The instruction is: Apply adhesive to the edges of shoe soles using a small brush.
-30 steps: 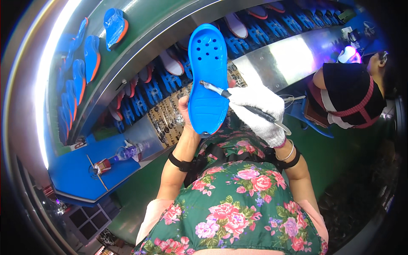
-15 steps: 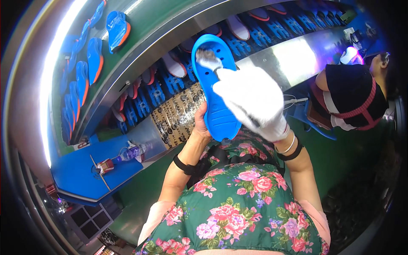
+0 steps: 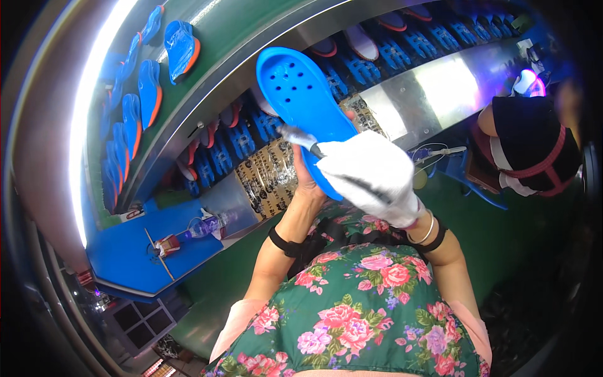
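Observation:
My bare left hand (image 3: 305, 173) grips a blue shoe sole (image 3: 301, 94) from below, its thumb along the left edge and fingertips showing at the right edge. The sole slants, its rounded wide end up and to the left, with several small round holes in that end. In a white glove, my right hand (image 3: 374, 179) is closed around a brush (image 3: 299, 137) with pale bristles. The brush lies over the sole's narrower middle, near my left thumb; whether its bristles touch the surface I cannot tell. My glove hides much of the sole's lower right part.
A metal-edged line (image 3: 402, 94) beyond my hands carries several soles and blue holders. On the upper left green belt (image 3: 213, 38) lie several blue soles with orange edges. A blue side table (image 3: 125, 251) holds a plastic bottle (image 3: 204, 227). Another person (image 3: 534, 144) sits at the right.
The brush has moved from the holed wide end down to the sole's middle. The sole's upper end has swung left, and my left fingertips now show at its right edge.

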`<state>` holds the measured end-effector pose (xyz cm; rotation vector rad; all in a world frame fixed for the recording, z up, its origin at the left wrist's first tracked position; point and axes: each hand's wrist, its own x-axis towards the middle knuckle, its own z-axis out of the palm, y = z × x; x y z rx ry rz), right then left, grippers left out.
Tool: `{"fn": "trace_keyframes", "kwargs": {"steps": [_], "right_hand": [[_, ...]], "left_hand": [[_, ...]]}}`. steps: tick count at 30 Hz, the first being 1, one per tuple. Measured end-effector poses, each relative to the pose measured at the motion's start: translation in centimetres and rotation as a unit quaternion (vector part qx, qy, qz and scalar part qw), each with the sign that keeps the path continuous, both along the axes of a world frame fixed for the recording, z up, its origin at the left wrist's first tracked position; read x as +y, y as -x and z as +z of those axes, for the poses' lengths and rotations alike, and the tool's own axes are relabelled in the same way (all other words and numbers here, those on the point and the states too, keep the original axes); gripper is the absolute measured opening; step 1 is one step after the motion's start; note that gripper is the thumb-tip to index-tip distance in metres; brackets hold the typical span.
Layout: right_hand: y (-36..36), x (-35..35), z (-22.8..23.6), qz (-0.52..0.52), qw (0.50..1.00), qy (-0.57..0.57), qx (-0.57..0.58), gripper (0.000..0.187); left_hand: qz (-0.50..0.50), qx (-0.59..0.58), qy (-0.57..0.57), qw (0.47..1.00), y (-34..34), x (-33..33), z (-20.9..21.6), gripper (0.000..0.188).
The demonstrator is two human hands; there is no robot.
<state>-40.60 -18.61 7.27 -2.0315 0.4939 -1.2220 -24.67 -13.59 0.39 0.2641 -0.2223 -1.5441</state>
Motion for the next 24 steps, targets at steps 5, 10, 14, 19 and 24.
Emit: {"fn": "trace_keyframes", "kwargs": {"steps": [5,10,14,19,24], "right_hand": [[-0.3,-2.2,-0.3,-0.006,0.991,-0.079,-0.105,0.025],[-0.6,-0.2,-0.4,0.037,0.998,0.026,-0.049,0.025],[-0.3,-1.3,-1.0,0.043,0.990,-0.096,-0.097,0.022],[-0.4,0.1,-0.8,0.069,0.994,0.069,-0.039,0.029],[0.1,-0.6,-1.0,0.114,0.986,-0.097,-0.071,0.022]], "left_hand": [[0.054,0.045,-0.060,0.996,-0.2,-1.2,1.7,0.106],[-0.010,0.037,-0.025,0.999,-1.6,-1.7,1.2,0.108],[0.023,0.071,-0.012,0.997,-1.3,-2.0,2.2,0.106],[-0.054,0.078,0.044,0.995,-2.4,-2.4,1.7,0.110],[-0.001,0.059,0.006,0.998,-3.2,-2.1,1.5,0.112]]}}
